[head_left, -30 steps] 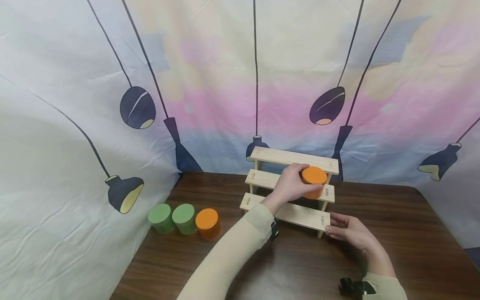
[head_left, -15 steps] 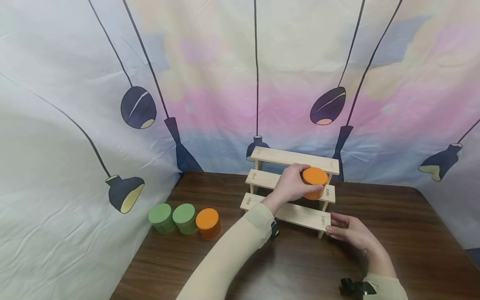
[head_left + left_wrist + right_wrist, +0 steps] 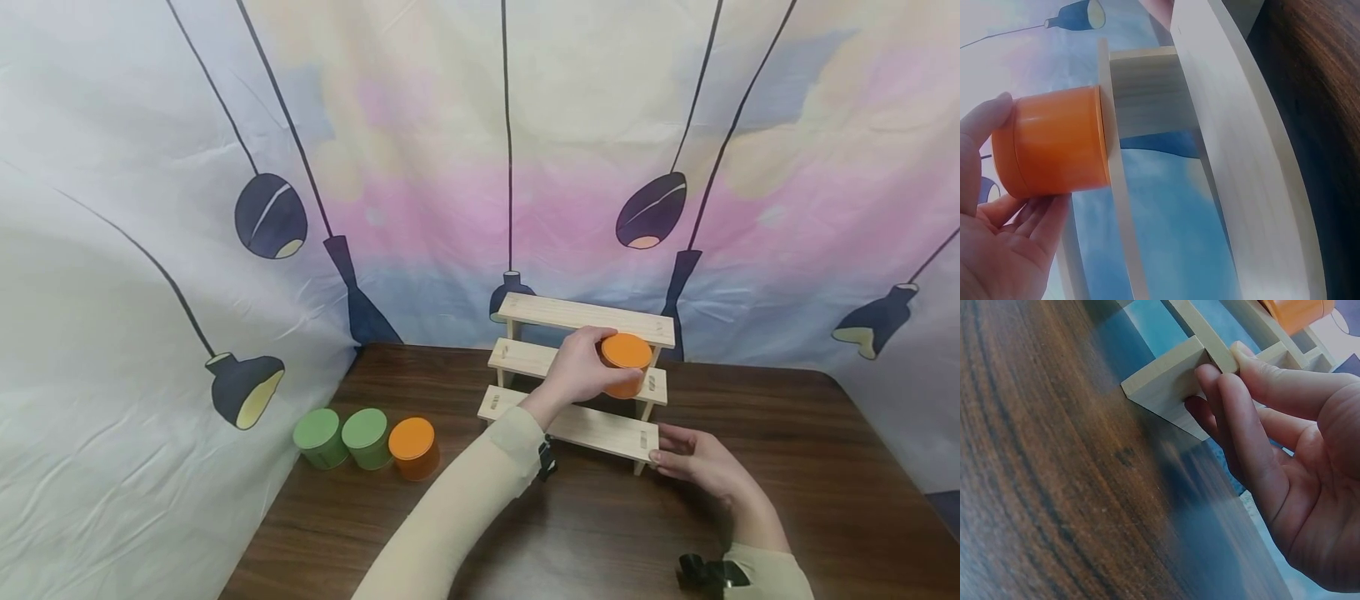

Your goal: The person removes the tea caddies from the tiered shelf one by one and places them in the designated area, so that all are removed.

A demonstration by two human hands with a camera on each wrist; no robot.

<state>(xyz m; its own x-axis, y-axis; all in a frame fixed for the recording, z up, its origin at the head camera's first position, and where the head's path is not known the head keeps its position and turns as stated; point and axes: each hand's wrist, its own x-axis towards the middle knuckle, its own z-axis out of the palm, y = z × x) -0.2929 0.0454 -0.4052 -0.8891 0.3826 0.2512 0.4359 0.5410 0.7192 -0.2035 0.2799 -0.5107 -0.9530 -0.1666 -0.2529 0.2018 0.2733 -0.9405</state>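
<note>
An orange round tin stands at the right end of the middle step of a three-step wooden rack. My left hand holds this tin between thumb and fingers; in the left wrist view the tin's base meets the edge of the step. At the right end of the lowest step, my right hand pinches the board's corner. The right wrist view shows the thumb on top and fingers curled beneath the board.
Two green tins, one at the far left and its neighbour, stand in a row with a second orange tin on the dark wooden table. Behind the rack hangs a cloth printed with lamps.
Both hands, the held tin and the rack keep their places. Only the head view has shifted very slightly.
</note>
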